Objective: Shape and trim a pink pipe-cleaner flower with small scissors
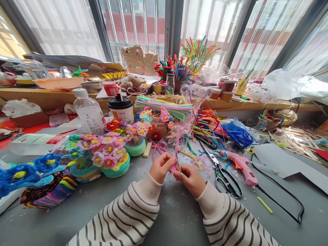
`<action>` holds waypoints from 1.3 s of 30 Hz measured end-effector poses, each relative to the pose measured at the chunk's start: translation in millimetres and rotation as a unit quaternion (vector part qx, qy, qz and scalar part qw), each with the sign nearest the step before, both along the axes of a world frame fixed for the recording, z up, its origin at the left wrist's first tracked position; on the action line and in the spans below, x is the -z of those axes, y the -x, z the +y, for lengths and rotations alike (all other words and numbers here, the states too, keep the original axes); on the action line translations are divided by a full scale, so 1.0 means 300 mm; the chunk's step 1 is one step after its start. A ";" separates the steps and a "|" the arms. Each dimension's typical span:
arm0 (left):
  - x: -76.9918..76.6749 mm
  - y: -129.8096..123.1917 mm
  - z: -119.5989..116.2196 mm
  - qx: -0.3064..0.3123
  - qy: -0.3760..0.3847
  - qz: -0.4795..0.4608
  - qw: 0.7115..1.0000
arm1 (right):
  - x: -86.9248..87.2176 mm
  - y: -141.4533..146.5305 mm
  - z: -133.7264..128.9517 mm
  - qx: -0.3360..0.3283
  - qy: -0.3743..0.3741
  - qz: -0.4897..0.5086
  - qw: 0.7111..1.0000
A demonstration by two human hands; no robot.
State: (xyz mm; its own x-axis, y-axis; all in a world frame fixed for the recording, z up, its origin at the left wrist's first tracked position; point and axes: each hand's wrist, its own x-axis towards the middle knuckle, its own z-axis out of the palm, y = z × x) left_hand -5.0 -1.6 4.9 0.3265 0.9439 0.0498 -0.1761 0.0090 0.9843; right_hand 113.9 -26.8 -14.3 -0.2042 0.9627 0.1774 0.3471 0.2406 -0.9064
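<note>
My left hand point(162, 166) is closed, thumb and fingers pinching a pink pipe cleaner point(177, 140) that stands upright above the fingertips. Close beside it, my right hand point(191, 178) is closed around a slim metal tool point(179, 167), its tip at the pipe cleaner; its exact kind is hard to make out. A small tuft of pink fuzz point(173, 169) shows between the hands. Behind the left hand lie several bent pink pipe cleaners point(158, 146). Pink and pale fluff clippings point(205, 162) are scattered around.
Large scissors point(219, 171) and a pink hot glue gun point(242, 167) with a looping black cord lie at right. Pipe-cleaner flower pots point(115, 165) stand at left, near a bottle point(88, 112) and a lidded cup point(121, 111). Pipe-cleaner bundles point(164, 107) lie behind.
</note>
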 end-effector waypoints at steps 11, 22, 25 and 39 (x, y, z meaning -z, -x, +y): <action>-0.003 0.003 -0.007 0.011 -0.096 0.074 0.993 | 0.008 0.005 -0.005 -0.012 -0.009 -0.006 1.000; 0.007 0.004 0.001 0.029 -0.099 0.094 0.990 | 0.015 0.009 -0.004 -0.004 -0.004 0.004 1.000; 0.002 0.000 0.003 0.026 -0.098 0.090 0.991 | 0.018 0.010 -0.002 0.019 -0.010 -0.006 1.000; 0.015 0.001 0.002 0.051 -0.075 0.095 0.991 | 0.023 0.005 -0.004 -0.012 -0.002 0.025 1.000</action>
State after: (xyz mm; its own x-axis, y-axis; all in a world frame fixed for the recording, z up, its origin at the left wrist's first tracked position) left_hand -5.4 -0.9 0.5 0.4370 0.8919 0.1159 0.0074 -0.1324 0.9912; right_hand 112.2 -28.1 -21.1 -0.2173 0.9569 0.1926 0.2955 0.2525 -0.9214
